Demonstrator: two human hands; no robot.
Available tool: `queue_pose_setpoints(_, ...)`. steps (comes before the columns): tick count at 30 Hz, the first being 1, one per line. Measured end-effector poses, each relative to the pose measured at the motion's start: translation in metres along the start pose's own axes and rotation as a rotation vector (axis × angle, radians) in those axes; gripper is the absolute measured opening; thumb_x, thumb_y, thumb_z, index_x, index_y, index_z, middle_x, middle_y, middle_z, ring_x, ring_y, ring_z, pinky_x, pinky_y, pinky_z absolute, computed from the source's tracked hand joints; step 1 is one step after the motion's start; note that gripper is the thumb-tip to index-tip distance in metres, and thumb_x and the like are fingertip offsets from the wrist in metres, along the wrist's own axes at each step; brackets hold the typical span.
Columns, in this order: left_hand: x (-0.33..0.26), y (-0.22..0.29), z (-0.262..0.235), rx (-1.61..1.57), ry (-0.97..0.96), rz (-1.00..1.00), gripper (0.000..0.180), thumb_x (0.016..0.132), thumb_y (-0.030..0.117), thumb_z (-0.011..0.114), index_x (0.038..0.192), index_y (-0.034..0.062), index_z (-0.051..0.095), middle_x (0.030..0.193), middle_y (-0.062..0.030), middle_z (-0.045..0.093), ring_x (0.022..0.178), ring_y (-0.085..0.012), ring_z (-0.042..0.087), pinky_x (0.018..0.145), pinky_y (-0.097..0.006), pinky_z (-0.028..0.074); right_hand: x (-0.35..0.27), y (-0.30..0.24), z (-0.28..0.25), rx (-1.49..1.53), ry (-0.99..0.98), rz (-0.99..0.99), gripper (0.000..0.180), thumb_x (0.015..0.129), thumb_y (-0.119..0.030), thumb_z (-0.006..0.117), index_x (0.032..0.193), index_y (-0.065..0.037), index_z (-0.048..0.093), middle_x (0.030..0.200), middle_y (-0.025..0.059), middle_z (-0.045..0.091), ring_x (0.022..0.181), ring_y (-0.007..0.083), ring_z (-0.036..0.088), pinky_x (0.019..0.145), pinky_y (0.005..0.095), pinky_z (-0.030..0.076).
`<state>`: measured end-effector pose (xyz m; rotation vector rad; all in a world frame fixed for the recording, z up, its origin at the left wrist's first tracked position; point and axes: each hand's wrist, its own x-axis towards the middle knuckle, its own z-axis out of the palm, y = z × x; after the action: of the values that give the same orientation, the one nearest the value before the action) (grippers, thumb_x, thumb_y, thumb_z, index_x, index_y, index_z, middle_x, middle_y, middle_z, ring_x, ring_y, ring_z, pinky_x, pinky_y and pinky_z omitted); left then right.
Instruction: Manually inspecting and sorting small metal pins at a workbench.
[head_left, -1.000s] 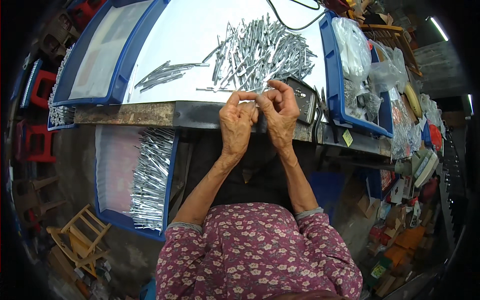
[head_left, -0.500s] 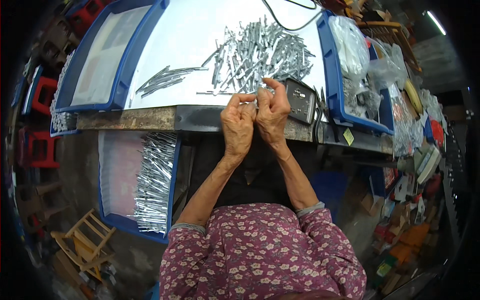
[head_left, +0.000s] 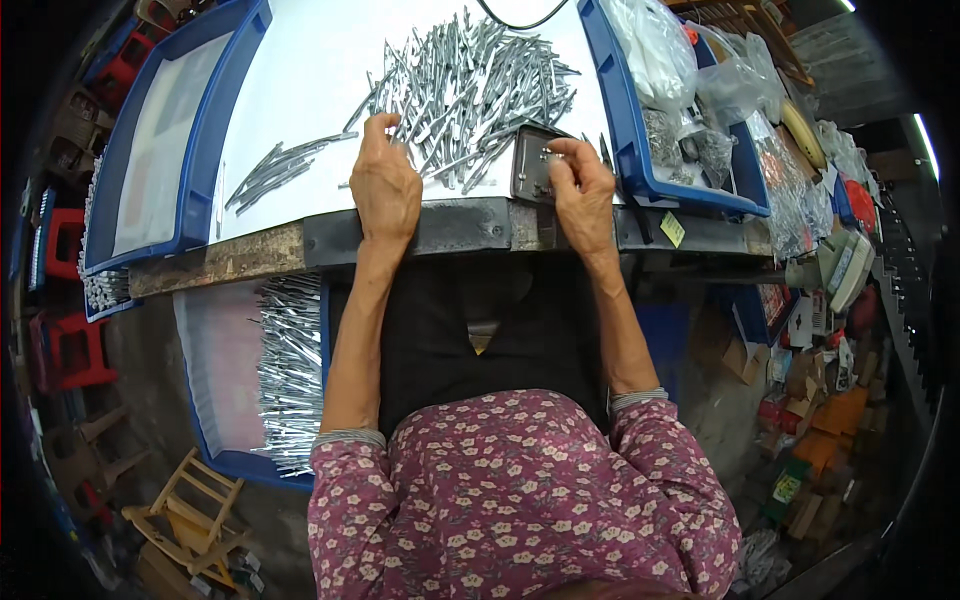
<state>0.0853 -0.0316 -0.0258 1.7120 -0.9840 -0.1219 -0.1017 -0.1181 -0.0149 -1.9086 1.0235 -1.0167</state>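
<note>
My left hand (head_left: pixel 388 192) is over the table's near edge, beside the left side of a large pile of slim silver metal strips (head_left: pixel 470 95). Its fingers curl over; whatever they may hold is hidden. My right hand (head_left: pixel 584 200) is at a small dark tray (head_left: pixel 522 178) holding a few tiny metal pieces. Thumb and forefinger come together in a pinch above the tray's right side, and anything between them is too small to name. A smaller bunch of similar strips (head_left: pixel 275 178) lies to the left of my left hand.
Blue bins flank the white tabletop: one at left (head_left: pixel 190 190), another at right (head_left: pixel 625 130) with plastic bags. Below the table's left part, a blue-rimmed bin (head_left: pixel 220 380) holds many silver strips. A wooden stool (head_left: pixel 195 510) and red stools (head_left: pixel 85 350) stand on the floor at left.
My hands, together before, have moved apart: the left toward the pile's left side, the right over the small tray. The whole view has shifted, moving the table leftward and up in the picture.
</note>
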Motion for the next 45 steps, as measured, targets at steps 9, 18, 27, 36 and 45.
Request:
queue_pose_setpoints(9, 0.017, -0.015, 0.022, 0.392, -0.038, 0.213, 0.031, 0.07, -0.007, 0.047, 0.099, 0.0009, 0.052, 0.089, -0.0162, 0.047, 0.084, -0.0322, 0.05, 0.075, -0.039, 0.042, 0.012, 0.026, -0.014, -0.426, -0.053, -0.308, 0.01, 0.077, -0.003, 0.053, 0.085, 0.001, 0.057, 0.081, 0.0157, 0.059, 0.069, 0.0292, 0.059, 0.062, 0.0355, 0.046)
queue_pose_setpoints(18, 0.009, -0.008, 0.001, 0.208, -0.033, 0.18, 0.019, 0.072, -0.004, 0.049, 0.09, -0.0024, 0.056, 0.087, -0.0163, 0.051, 0.086, -0.0311, 0.051, 0.077, -0.038, 0.041, 0.018, 0.025, -0.009, -0.504, -0.082, -0.322, 0.009, 0.076, -0.003, 0.056, 0.083, 0.001, 0.055, 0.079, 0.0162, 0.058, 0.074, 0.0329, 0.057, 0.066, 0.0384, 0.045)
queue_pose_setpoints(27, -0.003, -0.025, -0.059, 0.163, 0.139, 0.06, 0.019, 0.07, -0.009, 0.049, 0.088, -0.0039, 0.055, 0.087, -0.0166, 0.053, 0.086, -0.0308, 0.053, 0.077, -0.037, 0.042, 0.024, 0.028, -0.007, -0.512, -0.129, -0.365, 0.007, 0.077, -0.004, 0.055, 0.082, -0.001, 0.054, 0.076, 0.0157, 0.056, 0.071, 0.0327, 0.057, 0.062, 0.0375, 0.044)
queue_pose_setpoints(36, -0.003, -0.061, -0.096, 0.416, 0.235, 0.11, 0.017, 0.068, -0.006, 0.052, 0.084, -0.0015, 0.055, 0.085, -0.0153, 0.051, 0.084, -0.0323, 0.049, 0.074, -0.04, 0.04, 0.032, 0.028, -0.002, -0.681, -0.233, -0.539, 0.004, 0.076, 0.002, 0.05, 0.078, 0.001, 0.047, 0.071, 0.0193, 0.05, 0.067, 0.0368, 0.051, 0.058, 0.0419, 0.039)
queue_pose_setpoints(45, 0.008, -0.067, -0.092, 0.599, 0.17, 0.097, 0.009, 0.074, 0.004, 0.051, 0.082, 0.0017, 0.056, 0.087, -0.0131, 0.049, 0.086, -0.0302, 0.046, 0.075, -0.04, 0.04, 0.027, 0.024, -0.008, -0.542, -0.196, -0.397, 0.006, 0.08, -0.002, 0.049, 0.078, 0.002, 0.045, 0.066, 0.0175, 0.048, 0.058, 0.0315, 0.048, 0.055, 0.0367, 0.04)
